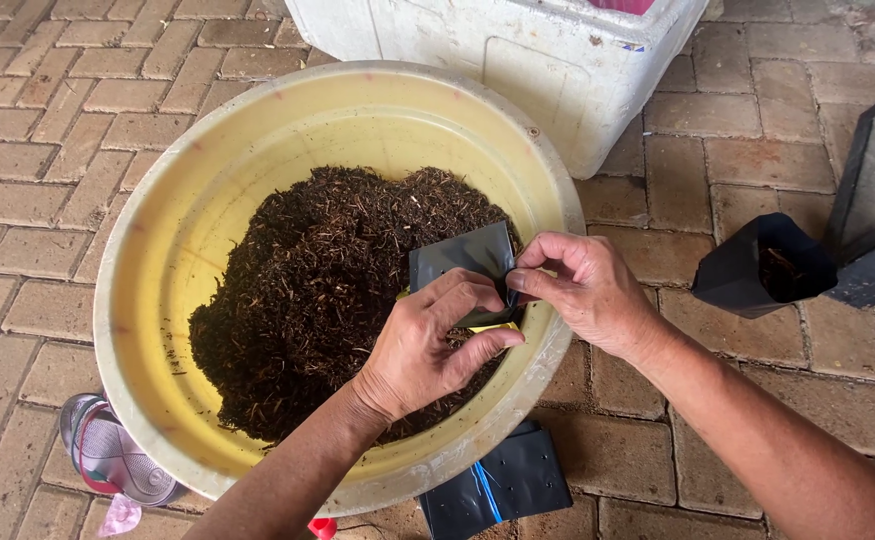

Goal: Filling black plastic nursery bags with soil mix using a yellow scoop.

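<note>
Now your left hand [428,345] and right hand [583,290] fingers pinch black plastic bag [458,260] at its edge, above dark fibrous soil [318,280] in yellow basin [188,200]. Beyond right fingers: filled black bag [763,265] on brick floor [38,200].

A flat black plastic grow bag [463,262] sits at the centre of the frame, pinched at its right edge between both hands. A bundle of the same flat black bags [498,488], tied with a blue strip, lies at the bottom centre. An opened black bag [748,268] stands at the right, partly filled. A white foam box [518,55] fills the top centre, with a small multicoloured label [634,46] near its rim.
</note>
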